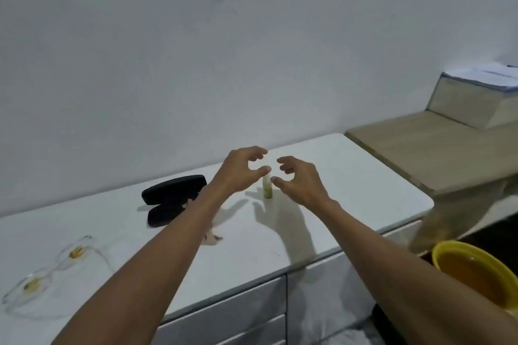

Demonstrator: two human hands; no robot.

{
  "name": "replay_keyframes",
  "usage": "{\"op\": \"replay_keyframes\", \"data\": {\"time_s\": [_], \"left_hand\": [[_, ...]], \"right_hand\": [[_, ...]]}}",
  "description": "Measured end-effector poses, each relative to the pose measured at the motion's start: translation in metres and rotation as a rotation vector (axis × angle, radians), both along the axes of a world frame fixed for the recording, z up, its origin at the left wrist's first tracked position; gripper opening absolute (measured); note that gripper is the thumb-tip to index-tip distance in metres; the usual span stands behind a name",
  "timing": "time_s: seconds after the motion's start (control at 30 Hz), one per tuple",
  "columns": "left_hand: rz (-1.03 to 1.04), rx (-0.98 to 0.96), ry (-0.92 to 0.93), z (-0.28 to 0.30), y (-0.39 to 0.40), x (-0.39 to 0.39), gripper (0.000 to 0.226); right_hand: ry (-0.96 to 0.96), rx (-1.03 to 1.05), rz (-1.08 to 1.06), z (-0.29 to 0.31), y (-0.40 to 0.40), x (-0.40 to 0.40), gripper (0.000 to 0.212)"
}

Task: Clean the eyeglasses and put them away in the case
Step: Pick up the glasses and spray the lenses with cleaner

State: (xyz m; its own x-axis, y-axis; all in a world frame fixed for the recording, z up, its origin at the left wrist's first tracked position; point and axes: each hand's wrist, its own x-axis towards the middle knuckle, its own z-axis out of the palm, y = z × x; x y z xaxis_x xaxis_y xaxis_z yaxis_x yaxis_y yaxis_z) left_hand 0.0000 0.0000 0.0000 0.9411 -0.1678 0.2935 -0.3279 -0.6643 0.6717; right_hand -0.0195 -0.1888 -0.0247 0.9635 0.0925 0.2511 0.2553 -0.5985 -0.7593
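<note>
Clear-framed eyeglasses (50,274) with yellowish smears on the lenses lie at the near left of the white cabinet top (350,176). A black glasses case (171,199) lies open further back, partly behind my left forearm. A small yellow-green spray bottle (267,190) stands upright in the middle. My left hand (241,171) and my right hand (300,179) hover on either side of the bottle's top, fingers curled and apart, holding nothing. A small brownish scrap (214,237) peeks out beside my left forearm.
A yellow bowl (476,274) sits low at the right, beside the cabinet. A wooden ledge (426,148) with a box of papers (476,98) adjoins the cabinet at the back right. A white wall runs behind. Drawer fronts (238,311) face me below the top.
</note>
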Motion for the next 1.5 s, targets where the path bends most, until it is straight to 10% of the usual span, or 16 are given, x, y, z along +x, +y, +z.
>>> {"op": "replay_keyframes", "data": {"time_s": [0.73,1.5], "left_hand": [[0.128,-0.466,-0.065,-0.027,-0.011,0.004,0.023],[0.152,-0.037,0.194,-0.076,0.009,-0.016,0.053]], "right_hand": [[0.045,0.16,0.041,-0.064,0.026,0.028,0.017],[-0.141,0.189,-0.028,-0.067,0.033,0.023,0.013]]}}
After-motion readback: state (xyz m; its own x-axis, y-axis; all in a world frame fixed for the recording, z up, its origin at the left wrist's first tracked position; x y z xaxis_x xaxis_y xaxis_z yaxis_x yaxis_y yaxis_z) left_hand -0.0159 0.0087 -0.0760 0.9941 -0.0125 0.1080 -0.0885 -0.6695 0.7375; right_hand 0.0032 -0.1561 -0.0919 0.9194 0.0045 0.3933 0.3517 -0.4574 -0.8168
